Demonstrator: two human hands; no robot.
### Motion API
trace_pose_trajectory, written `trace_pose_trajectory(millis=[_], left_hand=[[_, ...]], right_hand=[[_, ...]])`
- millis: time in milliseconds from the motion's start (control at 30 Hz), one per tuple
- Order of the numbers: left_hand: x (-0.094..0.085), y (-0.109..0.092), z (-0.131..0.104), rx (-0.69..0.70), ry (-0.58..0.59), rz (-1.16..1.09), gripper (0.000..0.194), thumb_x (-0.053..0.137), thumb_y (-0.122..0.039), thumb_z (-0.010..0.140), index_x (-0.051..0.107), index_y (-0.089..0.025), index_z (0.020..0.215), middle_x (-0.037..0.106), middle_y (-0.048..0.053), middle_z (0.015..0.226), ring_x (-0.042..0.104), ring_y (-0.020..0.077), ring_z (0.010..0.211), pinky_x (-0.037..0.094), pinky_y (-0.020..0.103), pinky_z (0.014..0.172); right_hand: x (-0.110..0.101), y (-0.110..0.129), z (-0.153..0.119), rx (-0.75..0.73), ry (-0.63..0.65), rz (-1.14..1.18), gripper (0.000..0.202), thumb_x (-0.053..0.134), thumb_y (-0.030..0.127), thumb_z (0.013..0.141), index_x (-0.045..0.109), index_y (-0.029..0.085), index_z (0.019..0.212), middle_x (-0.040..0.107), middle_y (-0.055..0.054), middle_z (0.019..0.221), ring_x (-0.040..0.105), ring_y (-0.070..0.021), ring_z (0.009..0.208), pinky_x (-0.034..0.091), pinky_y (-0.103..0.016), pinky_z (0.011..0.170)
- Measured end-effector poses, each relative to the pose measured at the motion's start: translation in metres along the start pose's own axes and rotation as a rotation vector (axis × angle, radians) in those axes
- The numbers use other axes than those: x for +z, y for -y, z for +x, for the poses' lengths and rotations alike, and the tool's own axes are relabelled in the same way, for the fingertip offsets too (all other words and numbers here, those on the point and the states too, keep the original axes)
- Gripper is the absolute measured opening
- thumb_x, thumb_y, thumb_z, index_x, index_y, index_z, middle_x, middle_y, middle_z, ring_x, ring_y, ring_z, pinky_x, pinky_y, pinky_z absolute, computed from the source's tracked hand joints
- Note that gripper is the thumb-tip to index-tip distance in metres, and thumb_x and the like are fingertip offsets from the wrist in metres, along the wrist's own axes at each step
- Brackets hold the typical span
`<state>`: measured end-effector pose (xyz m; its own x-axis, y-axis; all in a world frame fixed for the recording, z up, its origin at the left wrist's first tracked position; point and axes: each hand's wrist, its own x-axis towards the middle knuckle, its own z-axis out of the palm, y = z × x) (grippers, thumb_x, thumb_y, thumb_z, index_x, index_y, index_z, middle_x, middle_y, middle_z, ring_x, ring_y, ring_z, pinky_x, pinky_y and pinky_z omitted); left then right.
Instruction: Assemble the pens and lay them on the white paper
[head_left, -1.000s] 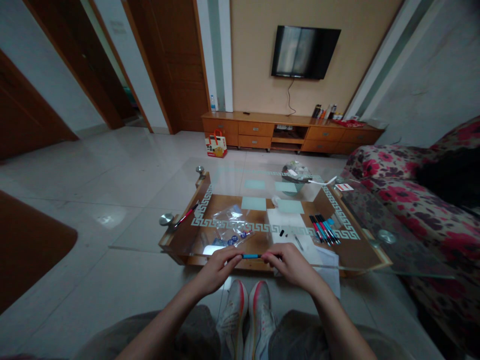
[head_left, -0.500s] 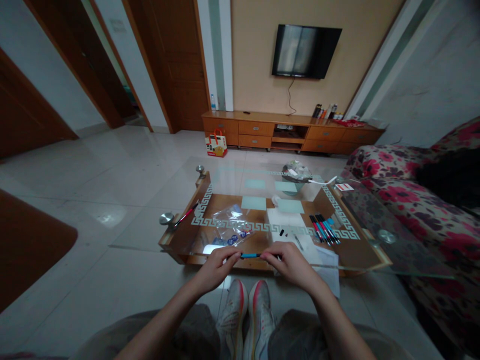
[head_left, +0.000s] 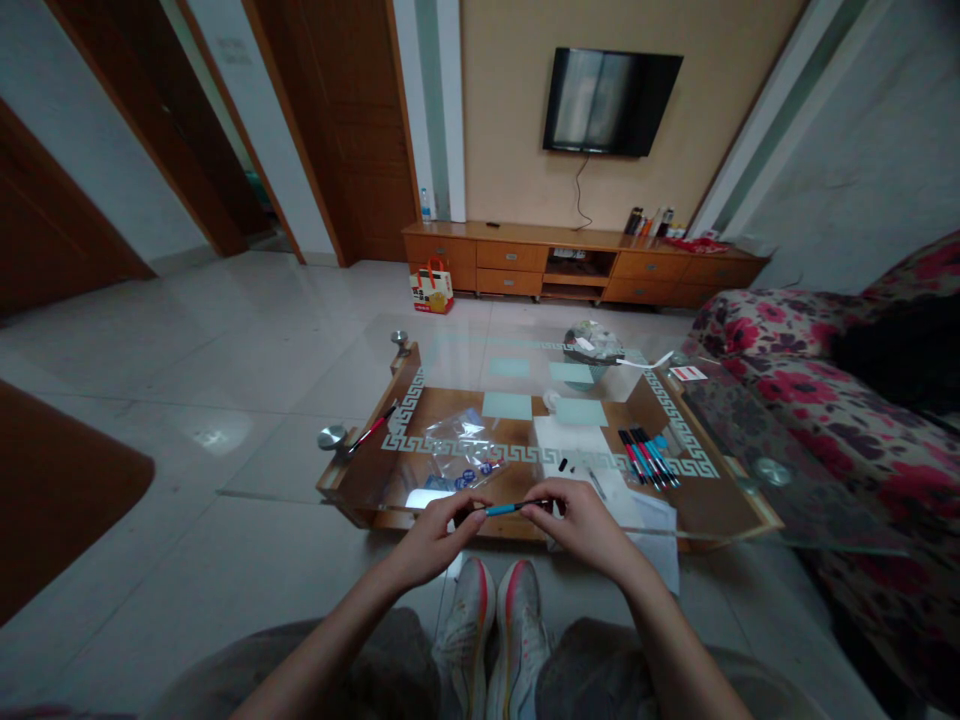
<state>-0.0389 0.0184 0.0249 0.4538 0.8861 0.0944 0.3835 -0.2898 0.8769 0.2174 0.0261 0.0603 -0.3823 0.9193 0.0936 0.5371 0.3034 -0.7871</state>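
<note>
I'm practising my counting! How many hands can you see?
2. The left hand holds one end of a pen, and the right hand holds the other. No other hand shows.

My feed showed me a bare left hand [head_left: 433,538], a bare right hand [head_left: 576,518] and bare forearms [head_left: 337,628]; below, I saw loose, dark grey-brown trousers [head_left: 379,655] and pale grey shoes [head_left: 463,625] with pinkish-red inner edges.
</note>
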Motion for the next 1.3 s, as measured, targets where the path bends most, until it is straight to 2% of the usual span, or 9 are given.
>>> trace_pose_trajectory(millis=[100,267,367,567,733,1033,1300], left_hand=[[0.0028,0.0015,-0.0013,0.011,-0.035,-0.031,0.036,0.058,-0.041,0.094,0.058,-0.02,0.123,0.068,0.005,0.107,0.061,0.0182,0.093,0.047,0.025,0.078],[0.0026,0.0041,-0.0007,0.04,-0.037,-0.021,0.028,0.058,-0.039,0.095,0.062,-0.02,0.116,0.068,0.005,0.105,0.062,0.0184,0.094,0.048,0.027,0.082],[0.0006,0.0025,-0.0001,0.05,-0.026,-0.009,0.026,0.055,-0.039,0.097,0.066,-0.019,0.109,0.069,0.005,0.101,0.062,0.0182,0.091,0.048,0.027,0.083],[-0.0006,0.0022,0.0002,0.042,-0.033,0.016,0.026,0.055,-0.039,0.097,0.069,-0.019,0.106,0.07,0.004,0.097,0.062,0.0176,0.088,0.048,0.028,0.082],[0.0004,0.0056,0.0001,0.039,-0.047,0.028,0.027,0.055,-0.04,0.097,0.07,-0.019,0.106,0.071,0.004,0.096,0.063,0.0175,0.087,0.048,0.027,0.081],[0.0007,0.0042,0.0008,0.046,-0.05,0.032,0.029,0.053,-0.04,0.098,0.071,-0.019,0.106,0.071,0.005,0.099,0.063,0.018,0.089,0.048,0.027,0.082],[-0.0011,0.0013,0.0016,0.076,-0.028,0.052,0.034,0.047,-0.04,0.101,0.073,-0.018,0.099,0.07,0.006,0.091,0.062,0.0176,0.085,0.046,0.026,0.077]], right_hand=[[-0.001,0.0034,-0.0004,0.018,-0.002,-0.011,0.023,0.062,0.039,0.094,0.074,0.021,0.086,0.071,-0.001,0.08,0.061,-0.0155,0.072,0.042,-0.026,0.066],[-0.0016,0.0053,-0.0027,0.062,0.057,-0.02,0.046,0.049,0.048,0.1,0.07,0.018,0.071,0.066,0.0,0.065,0.057,-0.014,0.062,0.037,-0.026,0.059],[-0.0014,0.0043,-0.0036,0.067,0.076,-0.005,0.052,0.044,0.049,0.102,0.067,0.018,0.067,0.064,0.0,0.062,0.056,-0.0133,0.059,0.035,-0.026,0.058],[-0.0015,0.0036,-0.0016,0.048,0.063,-0.021,0.044,0.05,0.046,0.1,0.07,0.019,0.071,0.067,0.0,0.067,0.058,-0.0141,0.064,0.036,-0.026,0.06],[-0.0016,0.0036,-0.001,0.038,0.025,-0.018,0.029,0.06,0.043,0.095,0.074,0.02,0.082,0.071,-0.001,0.077,0.061,-0.0157,0.071,0.039,-0.026,0.064],[-0.0025,0.0054,-0.0007,-0.003,-0.029,0.031,0.014,0.065,0.033,0.092,0.072,0.021,0.092,0.071,-0.002,0.088,0.063,-0.0164,0.079,0.044,-0.026,0.07],[-0.0019,0.0065,-0.0019,0.02,-0.035,0.066,0.015,0.067,0.032,0.089,0.069,0.02,0.099,0.07,-0.003,0.092,0.061,-0.0162,0.078,0.044,-0.026,0.067]])
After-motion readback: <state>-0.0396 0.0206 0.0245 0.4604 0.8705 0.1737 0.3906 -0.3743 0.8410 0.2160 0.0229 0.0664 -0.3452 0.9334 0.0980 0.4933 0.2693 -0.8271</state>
